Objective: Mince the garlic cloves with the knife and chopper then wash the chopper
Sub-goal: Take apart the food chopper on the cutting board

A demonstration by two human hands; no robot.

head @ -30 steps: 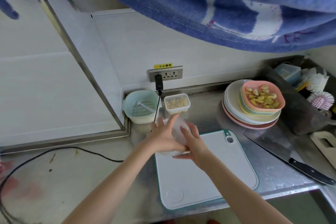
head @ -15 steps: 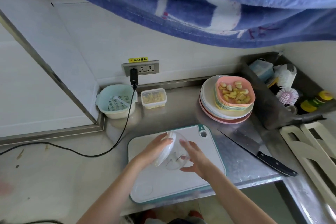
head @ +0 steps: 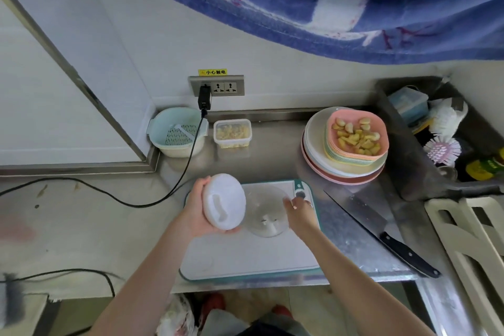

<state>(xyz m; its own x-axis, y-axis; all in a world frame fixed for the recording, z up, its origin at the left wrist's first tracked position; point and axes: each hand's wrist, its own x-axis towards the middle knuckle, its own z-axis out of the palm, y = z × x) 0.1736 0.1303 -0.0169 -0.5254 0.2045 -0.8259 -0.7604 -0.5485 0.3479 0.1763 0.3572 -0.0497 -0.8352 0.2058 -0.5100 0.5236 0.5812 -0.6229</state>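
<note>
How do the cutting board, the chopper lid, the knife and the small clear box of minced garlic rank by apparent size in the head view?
1. Cutting board, clearly largest.
2. Knife, long but narrow.
3. Chopper lid, held up by the left hand, so nearness to the camera may inflate it.
4. Clear box, smallest, though farthest back.

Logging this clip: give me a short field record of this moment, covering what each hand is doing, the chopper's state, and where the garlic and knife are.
left hand: left hand holds the white chopper lid, lifted off and tilted
right hand: right hand steadies the side of the clear chopper bowl
chopper state: open; bowl stands on the cutting board
garlic: peeled garlic cloves in the pink dish on the plate stack
knife: knife lies on the counter right of the board, untouched
minced container: small clear tub by the wall
</note>
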